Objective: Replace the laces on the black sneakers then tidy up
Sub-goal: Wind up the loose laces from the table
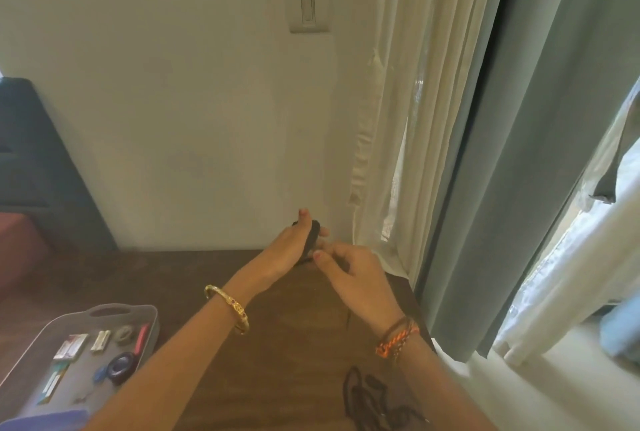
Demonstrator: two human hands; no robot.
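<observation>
Your left hand (289,247) holds a wound black lace (310,238) above the table (207,278), thumb up, fingers curled round it. Your right hand (349,269) pinches its tail. Keep loops snug. Another lace (370,399) lies nearer you.

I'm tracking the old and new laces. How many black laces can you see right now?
2. One lace is wound around the left hand, its end pinched by the right hand. A loose lace lies on the table under the right forearm. No sneakers visible.
</observation>
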